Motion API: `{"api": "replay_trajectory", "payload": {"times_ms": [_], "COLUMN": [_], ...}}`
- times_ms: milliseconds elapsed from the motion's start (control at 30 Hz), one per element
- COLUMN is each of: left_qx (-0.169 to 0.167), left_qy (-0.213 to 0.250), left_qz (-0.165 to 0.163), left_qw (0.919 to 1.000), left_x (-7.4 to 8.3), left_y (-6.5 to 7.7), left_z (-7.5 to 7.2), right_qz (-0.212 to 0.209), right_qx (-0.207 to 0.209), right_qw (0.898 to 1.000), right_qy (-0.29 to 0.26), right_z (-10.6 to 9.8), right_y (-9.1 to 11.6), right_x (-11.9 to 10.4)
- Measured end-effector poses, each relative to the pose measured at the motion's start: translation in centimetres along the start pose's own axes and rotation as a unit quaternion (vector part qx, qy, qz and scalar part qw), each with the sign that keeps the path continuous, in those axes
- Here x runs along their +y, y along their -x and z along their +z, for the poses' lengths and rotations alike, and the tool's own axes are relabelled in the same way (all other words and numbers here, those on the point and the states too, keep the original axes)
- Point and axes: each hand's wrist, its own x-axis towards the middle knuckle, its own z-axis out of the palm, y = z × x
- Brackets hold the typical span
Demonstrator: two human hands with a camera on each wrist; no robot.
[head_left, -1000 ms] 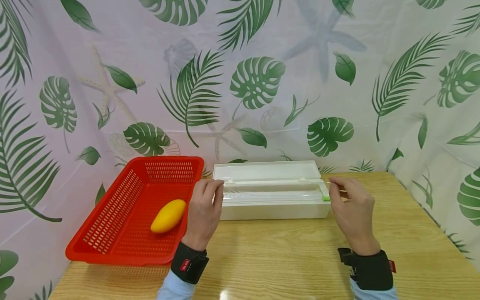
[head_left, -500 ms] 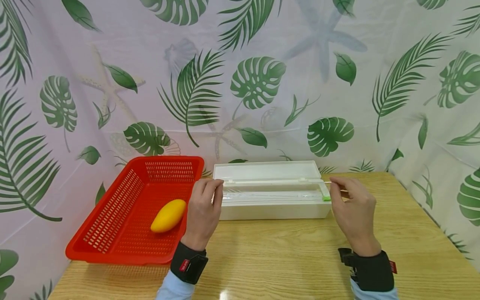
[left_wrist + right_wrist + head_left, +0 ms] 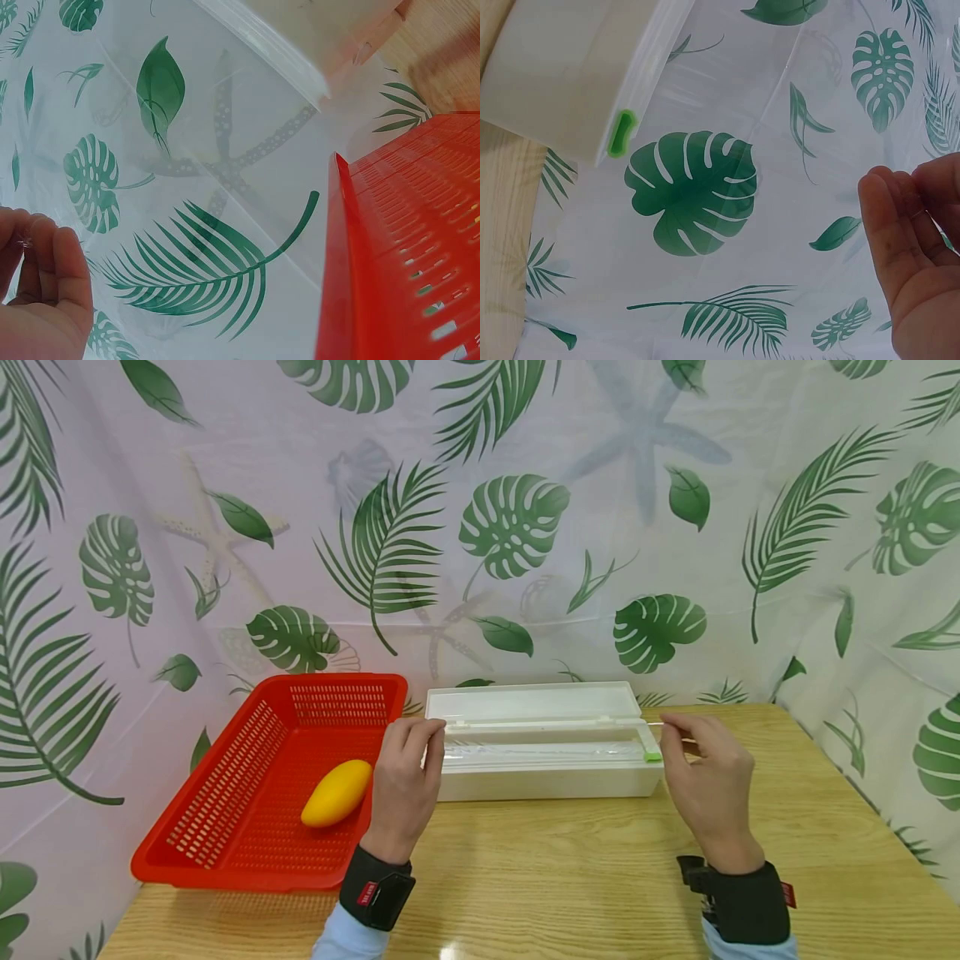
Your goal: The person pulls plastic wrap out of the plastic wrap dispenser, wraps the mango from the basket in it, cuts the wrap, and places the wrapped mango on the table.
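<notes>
The left hand [image 3: 407, 768] and right hand [image 3: 708, 781] pinch clear film [image 3: 656, 724] beside a white box [image 3: 547, 786] near the far edge of the desk [image 3: 540, 877], left of which sits a red basket [image 3: 240, 880]

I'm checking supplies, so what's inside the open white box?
Inside the white box, a shiny clear roll lies lengthwise. The left hand covers part of the box's left end in the head view, and whatever lies beneath the roll cannot be seen.
</notes>
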Motion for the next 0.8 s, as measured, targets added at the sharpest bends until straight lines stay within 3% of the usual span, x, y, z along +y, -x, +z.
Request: {"api": "replay_trajectory", "payload": {"times_ms": [467, 800], "left_qx": [0.003, 0.009], "left_qy": [0.0, -0.027], "left_qz": [-0.001, 0.003], "left_qw": [1.0, 0.9996], "left_x": [0.18, 0.42], "left_y": [-0.08, -0.27], "left_z": [-0.22, -0.52], "right_qz": [0.003, -0.004], "right_qx": [-0.001, 0.015], "right_qw": [1.0, 1.0], "right_qy": [0.004, -0.002], "right_z": [-0.35, -0.4], "right_y": [-0.13, -0.27], "right_x": [-0.25, -0.41]}}
